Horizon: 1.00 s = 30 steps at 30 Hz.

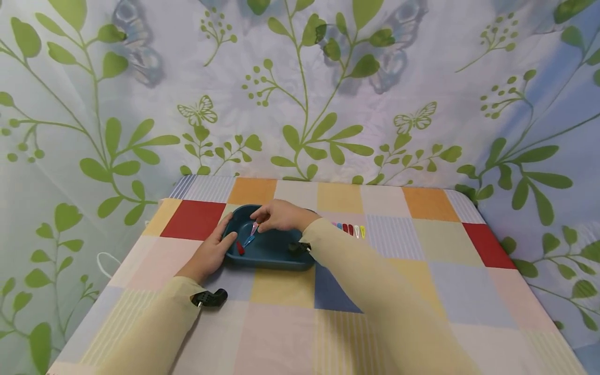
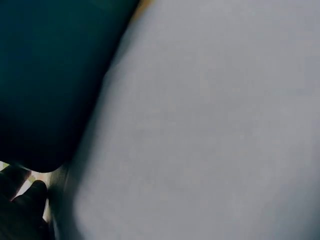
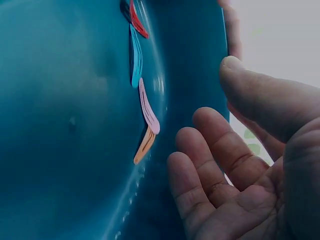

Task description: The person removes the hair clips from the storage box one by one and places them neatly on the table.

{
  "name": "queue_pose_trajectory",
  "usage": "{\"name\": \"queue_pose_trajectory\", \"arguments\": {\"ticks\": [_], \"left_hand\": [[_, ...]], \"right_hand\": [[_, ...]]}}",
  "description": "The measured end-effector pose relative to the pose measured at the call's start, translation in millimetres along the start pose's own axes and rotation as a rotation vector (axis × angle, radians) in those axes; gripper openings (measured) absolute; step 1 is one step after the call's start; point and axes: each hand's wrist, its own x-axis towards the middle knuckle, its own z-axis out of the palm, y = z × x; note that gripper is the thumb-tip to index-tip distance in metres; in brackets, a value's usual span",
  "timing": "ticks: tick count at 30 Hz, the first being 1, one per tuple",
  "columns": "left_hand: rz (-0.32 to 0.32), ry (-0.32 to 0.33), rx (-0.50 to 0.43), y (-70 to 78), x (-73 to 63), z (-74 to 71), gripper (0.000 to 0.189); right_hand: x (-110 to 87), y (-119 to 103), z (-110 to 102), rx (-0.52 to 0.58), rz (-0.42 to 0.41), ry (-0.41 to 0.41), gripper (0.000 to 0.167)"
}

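Observation:
A dark teal plastic tray (image 1: pixel 276 264) sits on the table. My left hand (image 1: pixel 213 252) rests against the tray's left side, its fingers straight along the outer wall. Over the tray's left part hovers my right hand (image 1: pixel 281 215), fingers loosely bent and nothing between them in the right wrist view. Beneath it, by the tray's left wall, snap hair clips lie end to end: a red hair clip (image 3: pixel 138 21), a blue hair clip (image 3: pixel 136 57), a pink hair clip (image 3: pixel 149 107) and an orange hair clip (image 3: pixel 144 146).
Right of the tray, several hair clips (image 1: pixel 350 229) in red, white, yellow and other colours stand in a row on the table, partly behind my right sleeve (image 1: pixel 356 260). A patchwork cloth (image 1: pixel 281 328) covers the table. A leaf-patterned curtain (image 1: pixel 300 94) hangs behind it.

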Motion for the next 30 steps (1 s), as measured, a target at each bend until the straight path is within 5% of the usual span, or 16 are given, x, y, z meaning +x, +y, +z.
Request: {"name": "queue_pose_trajectory", "arguments": {"ticks": [6,16,30], "left_hand": [[0.065,-0.026,0.128,-5.1,-2.2,-4.7,0.078],[0.045,-0.153,-0.001,-12.9,-3.3,-12.6,0.095],[0.058,-0.151,0.001,-18.3,2.6,-12.9,0.096]], "right_hand": [[11.0,2.5,7.2,-0.017,-0.022,-0.029,0.047],[29.4,5.0,22.6,-0.166,-0.060,-0.069,0.044],[40.8,1.2,37.5,-0.208,-0.099,-0.144,0.038]]}}
